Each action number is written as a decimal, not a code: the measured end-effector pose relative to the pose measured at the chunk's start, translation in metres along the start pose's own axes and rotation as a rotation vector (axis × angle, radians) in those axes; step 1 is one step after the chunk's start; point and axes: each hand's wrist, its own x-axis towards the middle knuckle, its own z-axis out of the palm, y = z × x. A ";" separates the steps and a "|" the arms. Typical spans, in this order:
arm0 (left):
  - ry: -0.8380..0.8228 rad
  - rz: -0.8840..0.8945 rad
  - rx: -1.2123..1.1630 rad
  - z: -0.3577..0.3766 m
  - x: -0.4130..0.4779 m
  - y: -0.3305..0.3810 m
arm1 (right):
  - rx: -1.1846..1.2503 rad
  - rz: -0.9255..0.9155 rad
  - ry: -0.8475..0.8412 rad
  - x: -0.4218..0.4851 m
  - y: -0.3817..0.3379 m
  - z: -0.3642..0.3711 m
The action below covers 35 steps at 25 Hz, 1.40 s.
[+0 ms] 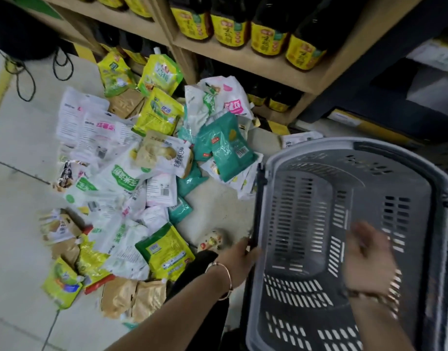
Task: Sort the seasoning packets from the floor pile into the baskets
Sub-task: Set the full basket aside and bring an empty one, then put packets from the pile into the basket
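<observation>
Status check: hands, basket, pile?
Left hand grips basket rim. Right hand open over it, blurred. Basket empty; packet pile on floor beside it. Nothing blocking.

loose pile of seasoning packets (131, 178) on pale floor tiles, flat and overlapping: mostly white, with yellow-green, teal and tan paper among them. teal packet (228, 148) on top at the right edge, barcode up. yellow-green spouted pouch (159, 72) leaning at the far side. grey slotted basket (262, 211) just right of the pile, tilted, slotted bottom showing.
</observation>
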 end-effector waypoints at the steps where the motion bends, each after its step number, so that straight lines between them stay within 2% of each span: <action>1: 0.006 0.019 0.006 -0.012 0.000 -0.006 | 0.060 -0.099 -0.032 -0.010 -0.026 0.017; 3: 0.114 0.036 -0.097 -0.034 0.000 -0.019 | 0.165 -0.262 -0.118 -0.034 -0.066 0.049; 5: 0.246 0.008 -0.306 -0.056 -0.003 -0.038 | 0.208 -0.454 -0.209 -0.058 -0.095 0.077; 7: 0.327 -0.044 -0.427 -0.076 -0.006 -0.066 | 0.238 -0.553 -0.298 -0.081 -0.109 0.109; 9: 0.377 -0.084 -0.433 -0.092 -0.008 -0.098 | 0.225 -0.542 -0.438 -0.101 -0.110 0.143; 12: 0.490 -0.230 -0.415 -0.104 -0.003 -0.160 | 0.026 -0.423 -0.668 -0.121 -0.085 0.201; 17: 0.515 -0.427 -0.427 -0.097 0.042 -0.268 | -0.272 -0.353 -0.824 -0.129 -0.013 0.303; 22: 0.627 -0.441 -0.434 -0.085 0.107 -0.349 | -0.349 -0.359 -0.829 -0.117 0.025 0.401; 25: 0.695 -0.412 -0.381 -0.078 0.124 -0.373 | -0.328 -0.380 -0.785 -0.107 0.019 0.446; 28: 0.728 -0.339 -0.435 -0.074 0.128 -0.384 | -0.249 -0.361 -0.750 -0.100 0.003 0.477; 32: 0.588 -0.292 -0.386 -0.075 0.138 -0.383 | -0.137 -0.241 -0.686 -0.097 -0.016 0.502; 35: 0.484 -0.217 -0.481 -0.078 0.152 -0.375 | -0.058 -0.028 -0.682 -0.096 -0.036 0.515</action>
